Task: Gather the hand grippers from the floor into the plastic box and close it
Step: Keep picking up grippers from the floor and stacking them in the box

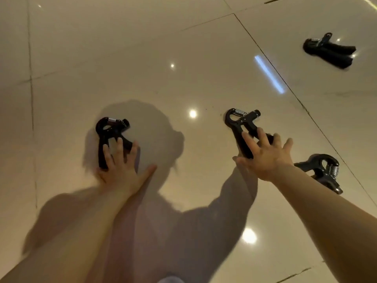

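Observation:
Several black hand grippers with steel springs lie on the glossy beige floor. My left hand (120,166) rests on the handles of the left hand gripper (109,130), fingers spread, thumb out to the right. Fingers apart, my right hand (265,156) lies over the handles of the middle hand gripper (237,123), not closed around them. A third hand gripper (324,170) lies just right of my right wrist, partly hidden by the forearm. A fourth hand gripper (328,51) lies far off at the upper right. The plastic box is out of view.
The tiled floor (142,58) shows dark grout lines and bright light reflections. My shadow falls across the floor between and below the two hands.

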A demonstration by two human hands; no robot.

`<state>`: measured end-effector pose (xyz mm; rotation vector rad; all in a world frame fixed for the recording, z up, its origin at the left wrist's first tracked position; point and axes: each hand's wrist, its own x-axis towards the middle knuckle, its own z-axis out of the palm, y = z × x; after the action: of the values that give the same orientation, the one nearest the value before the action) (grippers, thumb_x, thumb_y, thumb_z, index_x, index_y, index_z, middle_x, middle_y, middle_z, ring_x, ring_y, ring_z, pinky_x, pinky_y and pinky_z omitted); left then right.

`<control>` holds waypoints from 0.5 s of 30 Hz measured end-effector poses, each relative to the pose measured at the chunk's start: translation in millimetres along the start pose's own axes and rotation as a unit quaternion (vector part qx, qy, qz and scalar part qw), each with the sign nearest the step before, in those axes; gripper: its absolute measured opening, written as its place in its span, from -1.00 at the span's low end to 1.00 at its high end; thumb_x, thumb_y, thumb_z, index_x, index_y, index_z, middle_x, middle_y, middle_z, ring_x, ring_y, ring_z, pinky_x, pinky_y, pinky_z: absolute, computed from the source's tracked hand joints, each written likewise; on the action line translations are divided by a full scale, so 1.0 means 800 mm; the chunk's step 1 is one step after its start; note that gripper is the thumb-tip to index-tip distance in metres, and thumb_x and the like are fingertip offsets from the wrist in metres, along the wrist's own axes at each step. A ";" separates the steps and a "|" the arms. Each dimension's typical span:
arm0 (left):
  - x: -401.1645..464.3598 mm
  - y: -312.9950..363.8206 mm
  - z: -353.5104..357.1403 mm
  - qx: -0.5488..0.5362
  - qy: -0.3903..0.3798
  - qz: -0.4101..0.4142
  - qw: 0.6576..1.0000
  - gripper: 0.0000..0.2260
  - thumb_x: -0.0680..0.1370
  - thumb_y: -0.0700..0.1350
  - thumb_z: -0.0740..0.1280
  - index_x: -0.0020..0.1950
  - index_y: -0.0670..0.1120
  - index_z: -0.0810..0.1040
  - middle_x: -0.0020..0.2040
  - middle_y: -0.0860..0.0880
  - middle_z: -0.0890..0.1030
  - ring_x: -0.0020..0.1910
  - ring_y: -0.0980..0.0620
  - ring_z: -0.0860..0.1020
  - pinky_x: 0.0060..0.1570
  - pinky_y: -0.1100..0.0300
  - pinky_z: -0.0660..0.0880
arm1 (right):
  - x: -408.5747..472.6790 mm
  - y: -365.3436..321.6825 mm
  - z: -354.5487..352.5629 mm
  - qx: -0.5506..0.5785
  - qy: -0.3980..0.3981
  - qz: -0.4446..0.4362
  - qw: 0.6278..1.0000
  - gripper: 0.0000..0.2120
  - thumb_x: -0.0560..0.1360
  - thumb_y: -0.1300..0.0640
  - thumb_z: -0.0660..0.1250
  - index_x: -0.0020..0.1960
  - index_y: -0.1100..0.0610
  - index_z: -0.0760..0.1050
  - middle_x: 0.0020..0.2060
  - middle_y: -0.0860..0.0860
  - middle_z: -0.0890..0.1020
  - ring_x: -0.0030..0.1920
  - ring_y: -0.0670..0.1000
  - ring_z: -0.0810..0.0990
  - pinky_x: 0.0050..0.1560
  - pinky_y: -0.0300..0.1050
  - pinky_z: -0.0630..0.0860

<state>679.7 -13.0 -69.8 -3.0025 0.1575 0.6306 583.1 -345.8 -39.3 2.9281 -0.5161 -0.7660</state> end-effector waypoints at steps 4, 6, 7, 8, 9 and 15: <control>0.011 -0.006 -0.003 -0.023 0.013 0.010 1.000 -0.24 0.38 0.49 -0.05 0.50 0.25 -0.16 0.50 0.10 -0.35 0.48 -0.08 -0.33 0.34 -0.35 0.03 | 0.001 -0.001 0.012 0.038 0.060 0.005 0.997 -0.41 0.56 -0.27 -0.03 0.49 -0.15 -0.16 0.48 0.10 0.03 0.40 0.28 0.12 0.34 0.23 0.20; 0.014 -0.014 0.001 -0.020 0.034 0.017 0.999 -0.27 0.40 0.48 -0.06 0.51 0.23 -0.08 0.52 0.11 -0.30 0.49 -0.06 -0.29 0.34 -0.33 0.06 | -0.003 0.002 0.010 0.029 0.084 -0.009 0.996 -0.42 0.56 -0.21 0.03 0.49 -0.14 -0.13 0.45 0.10 0.09 0.33 0.24 0.21 0.27 0.17 0.29; 0.015 -0.019 0.004 -0.016 0.048 0.024 0.998 -0.28 0.41 0.49 -0.07 0.50 0.22 -0.02 0.53 0.11 -0.26 0.50 -0.05 -0.26 0.33 -0.32 0.08 | -0.003 0.001 0.008 0.026 0.087 -0.015 0.996 -0.41 0.56 -0.21 0.06 0.48 -0.14 -0.11 0.44 0.10 0.11 0.31 0.23 0.23 0.26 0.14 0.30; 0.016 -0.025 0.005 -0.012 0.062 0.035 0.997 -0.28 0.40 0.49 -0.07 0.49 0.21 0.05 0.54 0.10 -0.19 0.50 -0.04 -0.20 0.32 -0.31 0.11 | -0.006 -0.001 0.007 0.028 0.084 -0.018 0.996 -0.40 0.55 -0.21 0.08 0.48 -0.13 -0.09 0.42 0.10 0.13 0.29 0.21 0.25 0.25 0.12 0.31; 0.013 -0.030 0.006 -0.005 0.075 0.049 0.996 -0.29 0.39 0.49 -0.07 0.47 0.20 0.13 0.54 0.09 -0.11 0.51 -0.05 -0.12 0.29 -0.30 0.16 | -0.011 -0.005 0.007 0.034 0.081 -0.021 0.996 -0.40 0.54 -0.21 0.10 0.48 -0.12 -0.07 0.42 0.10 0.14 0.28 0.20 0.26 0.25 0.10 0.32; -0.042 -0.038 0.022 -0.054 0.146 0.268 0.951 -0.44 0.35 0.28 0.35 0.31 0.17 0.38 0.46 0.06 0.25 0.46 -0.05 0.16 0.20 -0.22 0.29 | -0.072 -0.041 0.043 0.124 0.132 -0.028 0.983 -0.38 0.35 -0.08 0.42 0.35 0.05 0.35 0.23 0.21 0.43 0.03 0.29 0.39 -0.04 0.18 0.51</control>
<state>645.9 21.4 -71.0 -3.1400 1.0096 0.2151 528.9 -294.7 -47.9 3.2157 -0.5405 -0.3274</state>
